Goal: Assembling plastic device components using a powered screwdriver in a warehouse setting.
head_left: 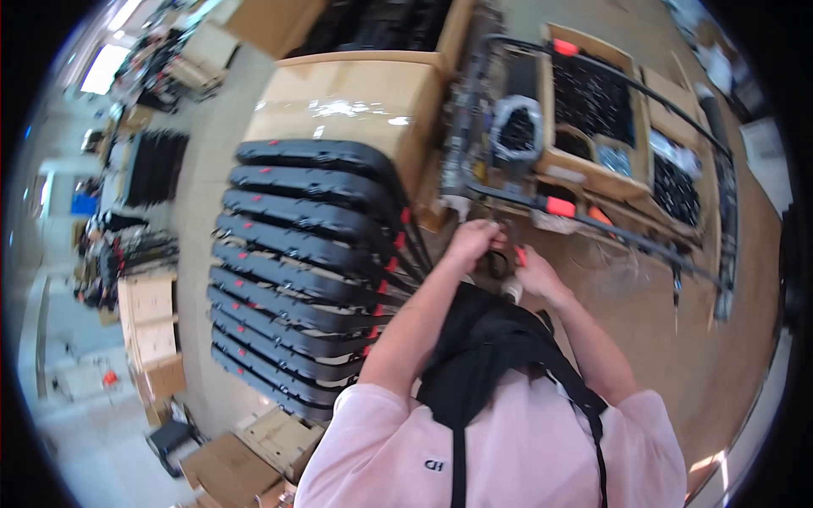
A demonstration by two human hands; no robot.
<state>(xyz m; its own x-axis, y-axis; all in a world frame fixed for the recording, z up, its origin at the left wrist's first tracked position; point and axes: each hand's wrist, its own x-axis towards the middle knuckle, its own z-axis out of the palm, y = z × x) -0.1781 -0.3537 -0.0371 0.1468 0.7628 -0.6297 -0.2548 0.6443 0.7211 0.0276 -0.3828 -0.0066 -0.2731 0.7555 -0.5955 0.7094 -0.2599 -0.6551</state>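
Both hands are close together in front of my black apron, at the near side of a black tubular frame with red sleeves. My left hand has its fingers closed; what they hold is too small and blurred to name. My right hand is closed around a red-handled piece, whose kind I cannot make out. Between the hands shows a dark round loop. Left of my left forearm stands a stack of several long, dark, curved frame parts with red bits at their ends.
Beyond the tubular frame lie open boxes of small black parts and a bag-lined bin. A large cardboard box holding black parts stands behind the stack. More cartons are at the lower left. Brown floor lies to the right.
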